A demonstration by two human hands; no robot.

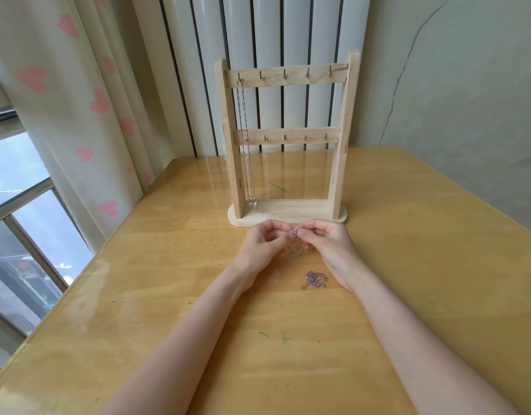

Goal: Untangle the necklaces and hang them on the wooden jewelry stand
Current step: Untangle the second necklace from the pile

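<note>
Both forearms enter from the bottom of the frame and converge at centre, just in front of the stand's base. Left hand [262, 242] and right hand [324, 239]: fingers curled, fingertips nearly meeting, each pinching the same thin silver necklace [293, 239] at its clasp end. The chain droops between the palms toward the table [168, 265]; its lower part is too fine to trace.

Necklaces counted: three.
1. The one held between the hands.
2. One hanging chain [243, 139] on the wooden stand [288, 211], on the leftmost hook of the top bar, falling past the lower bar, with its pendant just above the base.
3. One bunched chain [314, 280] lying on the table at centre, just beside the right wrist.

Stand: upright, upper centre of frame; two crossbars, five hooks each. Nine hooks bare.

Curtain [87, 100] with pink hearts, upper left. Radiator [270, 31] behind the stand.
</note>
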